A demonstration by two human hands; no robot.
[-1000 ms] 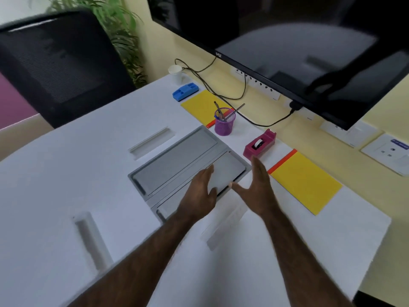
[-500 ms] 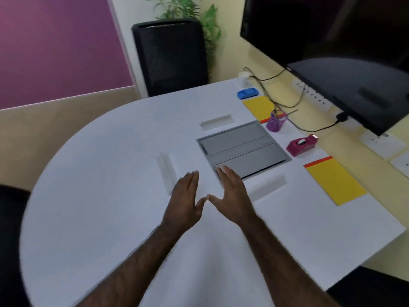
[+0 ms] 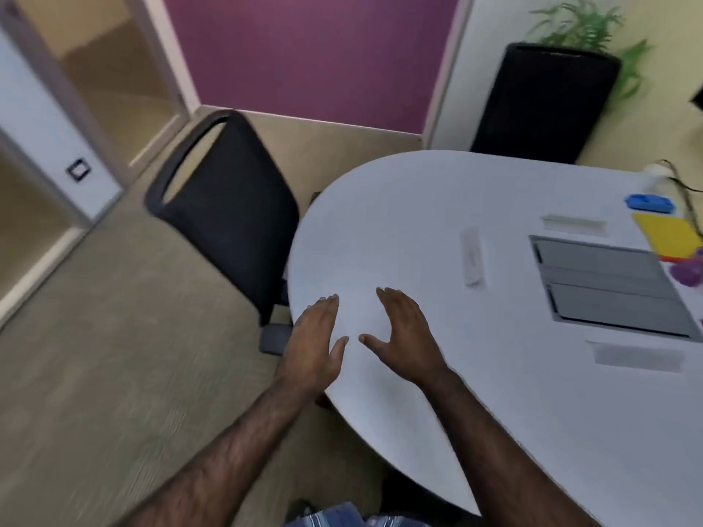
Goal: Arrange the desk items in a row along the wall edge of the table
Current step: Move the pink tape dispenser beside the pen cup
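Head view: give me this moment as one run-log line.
left hand: open, holds nothing | right hand: open, holds nothing | both over white table near rounded end | blue stapler, yellow pad: far right, untouched

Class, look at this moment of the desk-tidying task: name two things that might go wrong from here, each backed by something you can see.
1. Both hands, left and right, are open and hold nothing, over the table's rounded end, apart from the items; a hasty reach back might knock something.
2. The purple cup sits cut off at the picture's right border, beside the yellow pad; it is barely in view, so it may be bumped.
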